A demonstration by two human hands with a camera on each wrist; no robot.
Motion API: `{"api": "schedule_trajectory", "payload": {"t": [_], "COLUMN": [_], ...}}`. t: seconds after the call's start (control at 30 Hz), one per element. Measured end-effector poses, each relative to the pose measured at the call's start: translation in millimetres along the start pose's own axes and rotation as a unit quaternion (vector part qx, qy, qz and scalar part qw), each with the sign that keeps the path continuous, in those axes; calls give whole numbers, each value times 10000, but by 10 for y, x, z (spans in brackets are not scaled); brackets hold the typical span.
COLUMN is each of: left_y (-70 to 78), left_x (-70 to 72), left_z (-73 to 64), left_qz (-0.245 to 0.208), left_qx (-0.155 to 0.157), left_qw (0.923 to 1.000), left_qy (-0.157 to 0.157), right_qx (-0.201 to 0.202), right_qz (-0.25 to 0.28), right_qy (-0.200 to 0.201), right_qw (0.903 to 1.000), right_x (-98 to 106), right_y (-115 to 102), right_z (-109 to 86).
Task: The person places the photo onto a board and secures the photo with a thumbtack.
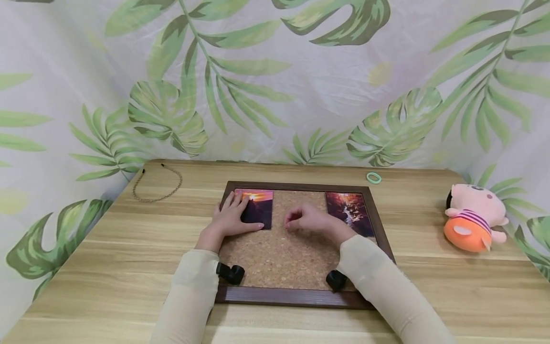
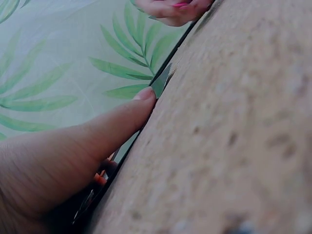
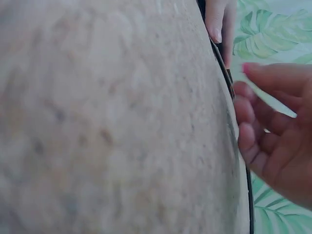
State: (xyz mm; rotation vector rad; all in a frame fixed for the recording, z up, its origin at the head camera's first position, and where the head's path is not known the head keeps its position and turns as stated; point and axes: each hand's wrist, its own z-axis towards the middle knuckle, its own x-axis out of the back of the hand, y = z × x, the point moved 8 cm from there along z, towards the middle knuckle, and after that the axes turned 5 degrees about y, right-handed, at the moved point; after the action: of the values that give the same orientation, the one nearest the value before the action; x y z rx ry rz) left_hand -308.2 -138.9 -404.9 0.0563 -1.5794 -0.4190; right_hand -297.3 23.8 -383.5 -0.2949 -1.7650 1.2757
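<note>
My left hand [image 1: 232,219] lies spread over a sunset photo [image 1: 260,210] at the upper left of a framed cork board [image 1: 279,258]. Its thumb [image 2: 124,124] presses along the photo's edge in the left wrist view. Low over the middle of the cork, my right hand [image 1: 311,220] has curled fingers [image 3: 247,134], with thumb and fingertips drawn together. A small pink object [image 3: 247,68] shows at those fingertips; its kind is too small to make out. A forest stream photo [image 1: 350,213] lies at the board's upper right, partly behind the right hand.
A thin chain-like headband [image 1: 156,198] lies on the wooden table [image 1: 107,248] at the back left. Behind the board's right corner is a mint-green ring [image 1: 374,178]. A pink and orange plush toy [image 1: 470,220] sits at the right. Black wrist cameras [image 1: 234,274] hang over the board.
</note>
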Motion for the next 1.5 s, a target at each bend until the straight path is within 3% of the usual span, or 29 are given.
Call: {"api": "schedule_trajectory", "payload": {"t": [0.13, 0.33, 0.57, 1.0, 1.17, 1.37, 1.5], "left_y": [-3, -9, -28, -36, -48, -47, -34], "left_x": [7, 3, -7, -17, -14, -27, -21], "left_z": [1, 3, 2, 7, 5, 7, 7], "left_qz": [27, 56, -4, 6, 19, 48, 73], "left_qx": [-9, 24, 79, 100, 80, 69, 48], "left_qw": [10000, 9999, 9998, 9998, 9999, 9999, 9999], "left_qy": [-24, -87, -166, -180, -132, -141, -125], "right_qx": [-83, 287, -21, -86, -120, -588, -797], "right_qz": [252, 157, 398, 945, 1112, 1322, 1167], "right_qy": [-68, 20, 243, 858, 994, 1385, 1688], "right_qw": [9996, 9995, 9989, 9918, 9887, 9797, 9755], "right_x": [2, 74, 139, 208, 223, 228, 243], "right_y": [-56, -203, -195, -130, -204, -45, 7], "right_z": [57, 176, 251, 363, 456, 683, 777]}}
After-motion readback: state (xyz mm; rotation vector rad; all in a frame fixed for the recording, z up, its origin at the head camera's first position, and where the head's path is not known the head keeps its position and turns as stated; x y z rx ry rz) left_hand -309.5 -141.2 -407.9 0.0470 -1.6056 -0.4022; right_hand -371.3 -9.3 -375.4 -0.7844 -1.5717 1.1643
